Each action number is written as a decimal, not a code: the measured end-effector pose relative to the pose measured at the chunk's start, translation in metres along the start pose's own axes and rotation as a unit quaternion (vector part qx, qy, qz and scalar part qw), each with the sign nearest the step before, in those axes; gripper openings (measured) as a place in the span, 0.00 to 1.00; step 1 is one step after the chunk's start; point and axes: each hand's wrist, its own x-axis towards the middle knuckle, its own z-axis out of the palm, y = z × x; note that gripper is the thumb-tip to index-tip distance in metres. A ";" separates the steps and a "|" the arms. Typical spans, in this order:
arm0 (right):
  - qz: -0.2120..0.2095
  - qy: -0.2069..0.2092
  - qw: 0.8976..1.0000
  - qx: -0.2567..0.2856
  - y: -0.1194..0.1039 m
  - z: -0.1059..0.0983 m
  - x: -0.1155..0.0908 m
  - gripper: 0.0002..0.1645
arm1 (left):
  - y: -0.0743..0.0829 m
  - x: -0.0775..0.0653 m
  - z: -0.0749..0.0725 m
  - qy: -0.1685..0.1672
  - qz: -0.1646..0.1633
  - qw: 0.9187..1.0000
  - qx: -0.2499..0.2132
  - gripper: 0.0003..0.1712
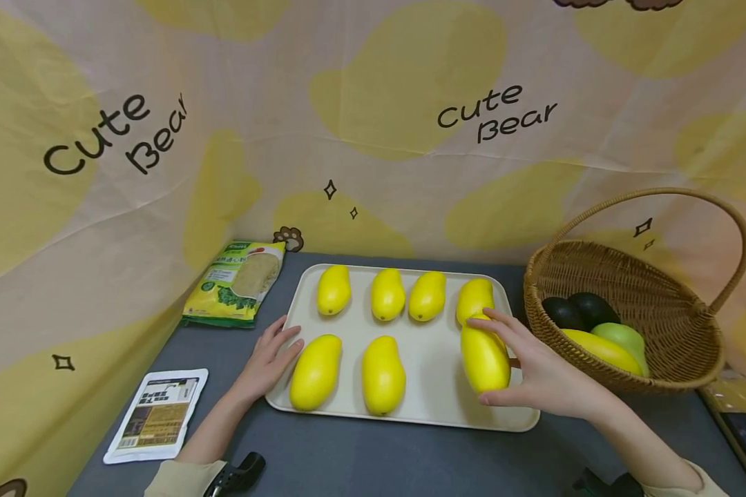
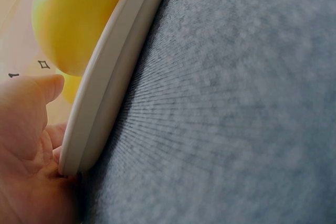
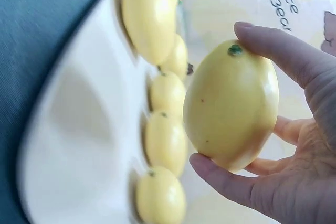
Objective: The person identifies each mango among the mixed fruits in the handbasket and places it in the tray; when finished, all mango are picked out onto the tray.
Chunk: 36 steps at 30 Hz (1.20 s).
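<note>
My right hand [image 1: 543,369] grips a yellow mango [image 1: 485,357] between thumb and fingers. In the right wrist view this mango [image 3: 231,108] is held up over the tray, its green stem spot near a fingertip. Several more yellow mangoes lie on the cream tray [image 1: 432,379]: a back row, including one mango [image 1: 474,297] partly covered by the held one, and two in front, a left mango [image 1: 316,373] and a middle mango [image 1: 383,375]. My left hand [image 1: 269,362] rests at the tray's left rim, fingers relaxed, beside the front left mango; the left wrist view shows its thumb [image 2: 52,85] near the rim.
A wicker basket [image 1: 677,331] with a tall handle stands right of the tray, holding dark green, light green and yellow produce. Left are a yellow-green bag [image 1: 236,283] and a white pouch [image 1: 157,414]. A printed curtain [image 1: 373,138] hangs behind the grey table [image 1: 373,455].
</note>
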 end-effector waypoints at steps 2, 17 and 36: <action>-0.002 -0.005 1.000 0.000 0.003 0.010 0.002 0.55 | 0.000 0.000 0.000 0.001 0.001 1.000 0.001 0.32; 0.008 -0.034 0.999 -0.034 0.010 0.062 0.017 0.55 | 0.001 0.001 0.000 0.001 0.003 1.000 0.000 0.32; 0.030 -0.033 0.998 -0.036 0.009 0.080 0.027 0.63 | -0.004 0.003 0.002 0.005 0.007 1.000 -0.009 0.33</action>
